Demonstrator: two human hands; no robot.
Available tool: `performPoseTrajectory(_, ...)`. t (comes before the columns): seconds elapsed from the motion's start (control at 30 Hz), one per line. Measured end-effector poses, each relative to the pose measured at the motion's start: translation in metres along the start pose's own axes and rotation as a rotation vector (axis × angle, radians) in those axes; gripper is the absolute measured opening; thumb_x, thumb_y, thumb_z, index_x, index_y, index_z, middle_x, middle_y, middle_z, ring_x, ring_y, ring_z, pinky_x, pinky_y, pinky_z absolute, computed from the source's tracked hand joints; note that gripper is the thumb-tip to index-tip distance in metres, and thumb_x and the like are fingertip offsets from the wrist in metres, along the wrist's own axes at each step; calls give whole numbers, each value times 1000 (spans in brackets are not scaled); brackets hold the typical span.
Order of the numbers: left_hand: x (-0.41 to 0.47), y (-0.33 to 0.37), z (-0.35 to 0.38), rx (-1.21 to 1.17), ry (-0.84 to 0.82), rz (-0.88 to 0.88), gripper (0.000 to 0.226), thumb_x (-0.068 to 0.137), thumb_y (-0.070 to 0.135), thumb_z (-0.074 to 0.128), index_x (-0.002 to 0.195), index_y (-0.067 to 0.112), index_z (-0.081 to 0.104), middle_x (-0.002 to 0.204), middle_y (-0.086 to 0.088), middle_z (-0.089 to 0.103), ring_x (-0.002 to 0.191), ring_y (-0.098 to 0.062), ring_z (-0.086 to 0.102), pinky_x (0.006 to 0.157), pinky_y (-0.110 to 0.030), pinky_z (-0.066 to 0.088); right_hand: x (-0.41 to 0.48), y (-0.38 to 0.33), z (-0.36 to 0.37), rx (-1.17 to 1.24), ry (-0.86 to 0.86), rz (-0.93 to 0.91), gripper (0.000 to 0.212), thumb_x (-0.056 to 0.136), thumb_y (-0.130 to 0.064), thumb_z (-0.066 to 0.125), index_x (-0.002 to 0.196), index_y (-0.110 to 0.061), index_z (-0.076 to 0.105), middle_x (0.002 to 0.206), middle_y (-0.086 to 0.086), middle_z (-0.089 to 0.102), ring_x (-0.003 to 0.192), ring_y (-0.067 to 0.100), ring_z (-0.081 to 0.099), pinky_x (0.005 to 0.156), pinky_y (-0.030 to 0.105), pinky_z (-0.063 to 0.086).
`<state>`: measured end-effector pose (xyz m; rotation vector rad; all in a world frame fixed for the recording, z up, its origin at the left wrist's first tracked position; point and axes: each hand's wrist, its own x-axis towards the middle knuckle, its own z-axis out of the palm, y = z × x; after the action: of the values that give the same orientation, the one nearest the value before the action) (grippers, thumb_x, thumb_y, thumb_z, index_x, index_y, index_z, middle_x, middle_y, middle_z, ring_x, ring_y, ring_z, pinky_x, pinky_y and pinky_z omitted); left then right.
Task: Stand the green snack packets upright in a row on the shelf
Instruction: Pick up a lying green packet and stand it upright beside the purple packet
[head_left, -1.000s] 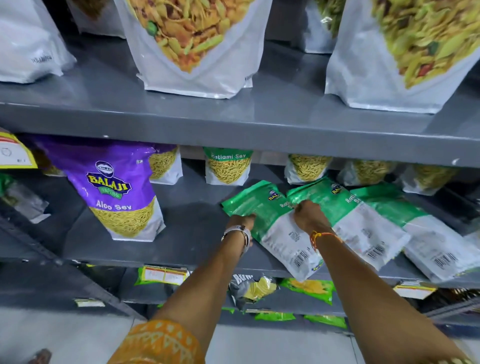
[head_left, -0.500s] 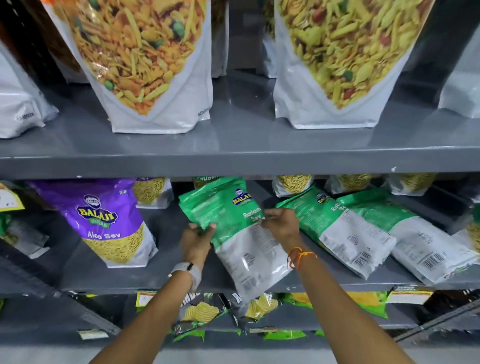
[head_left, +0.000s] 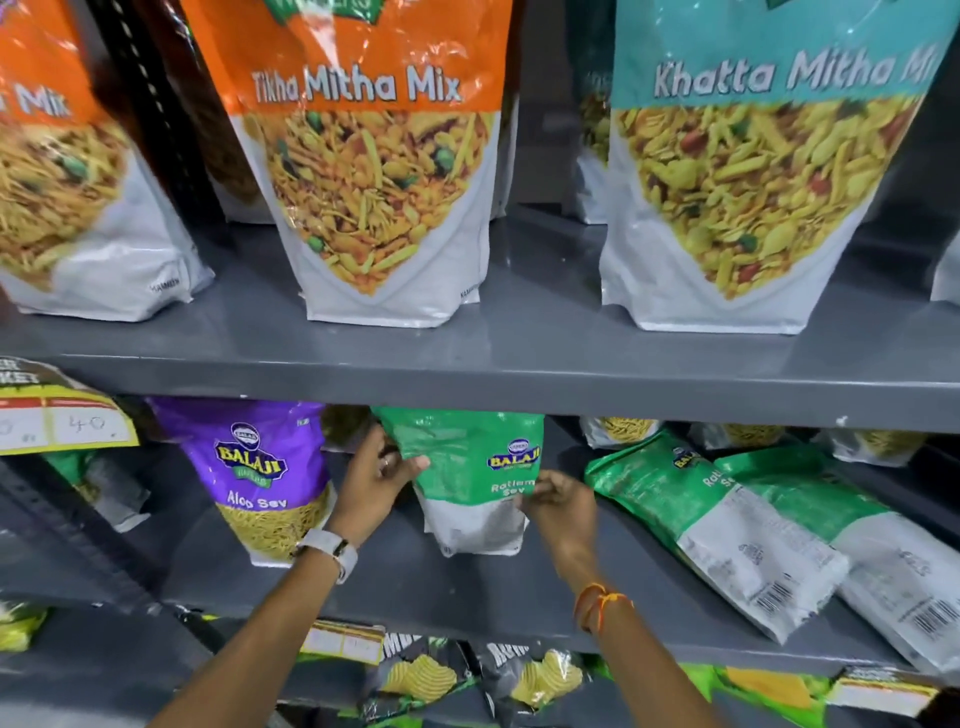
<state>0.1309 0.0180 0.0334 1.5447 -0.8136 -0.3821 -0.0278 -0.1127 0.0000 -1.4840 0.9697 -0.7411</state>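
**Green sev packet held upright on grey metal shelf**

A person's two bare hands grip a green-and-white plastic snack packet (head_left: 467, 478) labelled "Ratlami Sev", holding it upright on the middle grey metal shelf (head_left: 467, 592) with its white base on the shelf surface. The left hand (head_left: 376, 480), with a white-strapped watch on its wrist, is closed on the packet's upper left edge; the right hand (head_left: 563, 506), with orange thread bands at the wrist, pinches its right side near the printed name. Just to the left stands a purple "Aloo Sev" packet (head_left: 260, 473), upright and close beside the left hand. To the right, two more green-and-white packets lie tilted back on the same shelf, one (head_left: 696, 514) overlapping the other (head_left: 852, 540), barcodes facing up. On the shelf above stand a large orange "Tikha Mitha Mix" pouch (head_left: 374, 171) and a teal "Khatta Mitha" pouch (head_left: 748, 171). A yellow price tag (head_left: 62, 421) hangs at the far left.
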Motion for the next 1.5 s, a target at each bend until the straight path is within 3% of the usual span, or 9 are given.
performPoseTrajectory(0.17,-8,-28,6,-122,-38,-96,36,78,-5,63,103,17,48,99,-4,58,79,10,63,72,-7,49,-7,16,0,-10,76,-10,36,70,16,65,67,-20,58,47,-15,61,57,2,55,56,12,45)
performPoseTrajectory(0.33,-14,-44,19,-227,-128,-225,110,41,55,81,131,12,36,119,2,55,106,4,56,80,-5,47,-39,34,18,-23,153,36,54,71,-4,75,119,-6,50,119,11,57,107,22,57,92,23,50)
performPoseTrajectory(0.5,-13,-48,27,-238,-117,-252,31,88,8,55,118,14,47,112,2,62,115,-18,54,76,-9,50,-59,31,45,-22,158,4,70,70,-6,75,131,-11,40,126,7,51,118,27,52,100,47,47)
performPoseTrajectory(0.67,-27,-44,26,-159,-104,-242,21,84,30,63,103,24,56,104,2,65,87,2,65,72,-8,49,-63,32,51,-105,47,0,92,72,-17,76,144,-12,19,151,6,28,137,21,31,113,36,31)
performPoseTrajectory(0.77,-41,-51,24,-14,-48,-230,61,64,81,46,102,34,54,107,7,59,96,6,57,84,-8,41,-61,31,48,-157,-24,-9,99,69,-20,79,144,-12,16,131,2,26,124,14,33,102,15,25)
performPoseTrajectory(0.93,-61,-57,22,-129,24,-307,98,52,95,26,121,28,49,125,12,56,116,3,49,100,-21,37,-51,32,37,-87,-172,-21,118,47,-59,77,143,-20,23,140,-2,32,127,15,36,98,18,35)
performPoseTrajectory(1.1,-67,-56,29,-129,68,-304,73,66,84,26,86,24,62,102,7,64,99,0,56,93,-21,41,-44,35,30,29,-336,-83,108,49,-30,89,135,-33,25,133,-25,42,117,-17,43,96,15,47)
performPoseTrajectory(1.27,-57,-59,33,-62,164,-283,24,98,16,35,94,21,58,102,-13,68,91,-14,68,75,-11,51,-39,42,26,-57,-295,-73,78,56,-9,86,108,-26,29,111,-15,49,100,-7,50,73,1,44)
performPoseTrajectory(1.5,9,-15,22,-106,26,-429,41,98,34,31,127,11,49,137,-5,49,121,-17,45,97,-24,29,-22,47,15,-51,-419,-51,63,65,5,77,112,-6,37,111,1,53,90,-21,54,69,-1,43)
